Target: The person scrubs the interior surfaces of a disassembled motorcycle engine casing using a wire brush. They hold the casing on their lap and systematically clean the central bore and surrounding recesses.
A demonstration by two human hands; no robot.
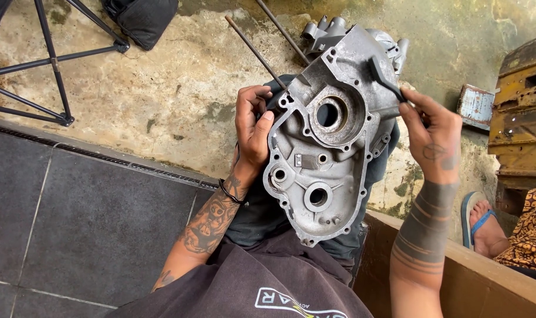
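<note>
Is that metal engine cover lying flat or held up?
Held up: both hands grip the cover at its edges, above the lap, tilted toward the camera.

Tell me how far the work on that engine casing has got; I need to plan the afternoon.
The grey crankcase half is stripped bare, bearing holes empty and its inner face fairly clean. The left hand steadies its edge on the lap while the right hand holds a dark tool against the upper rim. A second casing piece lies on the floor behind, apart.

Lighting: soft, even daylight, no glare; faint shadows are cast. Focus: sharp centrally (slight wide-angle bending is seen at edges).
</note>
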